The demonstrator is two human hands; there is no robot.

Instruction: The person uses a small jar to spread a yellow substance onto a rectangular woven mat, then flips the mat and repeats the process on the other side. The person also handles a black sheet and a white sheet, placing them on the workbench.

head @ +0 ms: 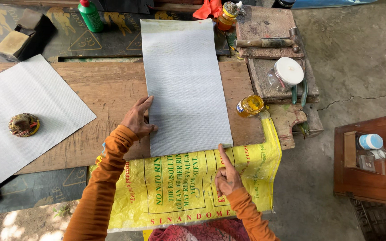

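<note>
A long grey textured sheet (184, 80) lies lengthwise on a wooden board (103, 93). My left hand (138, 118) rests flat on the sheet's left edge, fingers spread a little. My right hand (226, 172) has its index finger stretched out to the sheet's near right corner, the other fingers curled, with nothing held. Both arms wear orange sleeves. A yellow printed sack (188, 187) lies under the sheet's near edge, in front of me.
A second grey sheet (45, 107) lies at left with a round worn pad (23, 124) on it. A small amber jar (250, 105), a white-lidded clear jar (286, 73), a hammer (266, 42) and pliers (298, 91) sit at right. A green bottle (90, 15) stands at the back.
</note>
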